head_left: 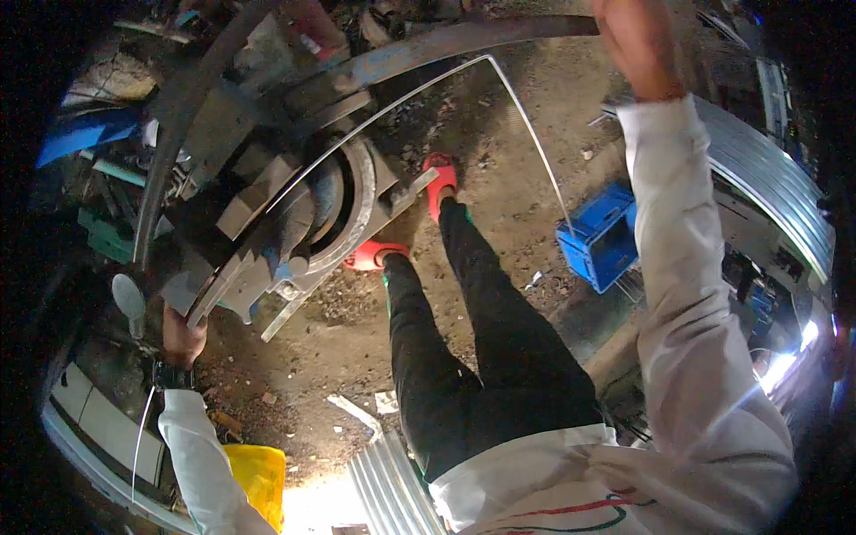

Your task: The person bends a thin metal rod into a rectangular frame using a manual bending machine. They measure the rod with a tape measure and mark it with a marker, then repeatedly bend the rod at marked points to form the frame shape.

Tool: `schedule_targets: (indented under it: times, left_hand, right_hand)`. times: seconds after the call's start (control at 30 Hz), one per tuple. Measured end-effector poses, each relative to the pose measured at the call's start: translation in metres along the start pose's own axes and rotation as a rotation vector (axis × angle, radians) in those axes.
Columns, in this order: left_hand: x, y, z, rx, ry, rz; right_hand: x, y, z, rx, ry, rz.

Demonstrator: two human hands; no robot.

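My left hand (pixel 185 337) is closed at the near left end of a heavy metal bending machine (pixel 294 209), its fingers partly hidden. A thin whitish metal rod (pixel 410 96) appears to run through that hand and along the machine. Beyond it, the rod reaches a sharp corner and slopes down toward the right. My right hand (pixel 635 49) is raised at the upper edge, closed at the end of a long curved metal lever (pixel 464 37) joined to the machine. The upper edge cuts off part of this hand.
A blue plastic crate (pixel 596 236) stands on the dirt floor at right, by the rod's far end. Scrap metal crowds the upper left. Corrugated sheet (pixel 767 169) lies at right, and something yellow (pixel 259 481) sits at lower left. My red shoes (pixel 379 256) are beside the machine.
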State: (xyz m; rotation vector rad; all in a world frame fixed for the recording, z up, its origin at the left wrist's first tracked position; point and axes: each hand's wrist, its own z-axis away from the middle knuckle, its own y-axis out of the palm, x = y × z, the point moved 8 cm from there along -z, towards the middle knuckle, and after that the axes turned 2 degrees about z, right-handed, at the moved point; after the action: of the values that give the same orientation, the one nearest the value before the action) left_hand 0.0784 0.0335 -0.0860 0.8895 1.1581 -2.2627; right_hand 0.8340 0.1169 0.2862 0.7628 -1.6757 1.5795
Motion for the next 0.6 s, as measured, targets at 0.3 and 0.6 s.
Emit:
schedule_targets:
  times: [0.3, 0.6]
  left_hand:
    - [-0.081, -0.007, -0.009, 0.115, -0.06, -0.189]
    - [-0.301, 0.003, -0.014, 0.137, 0.187, -0.127]
  right_hand:
    - [-0.133, 0.058, 0.121, 0.089, 0.659, -0.344]
    - [-0.111, 0.066, 0.066, -0.153, 0.546, 0.065]
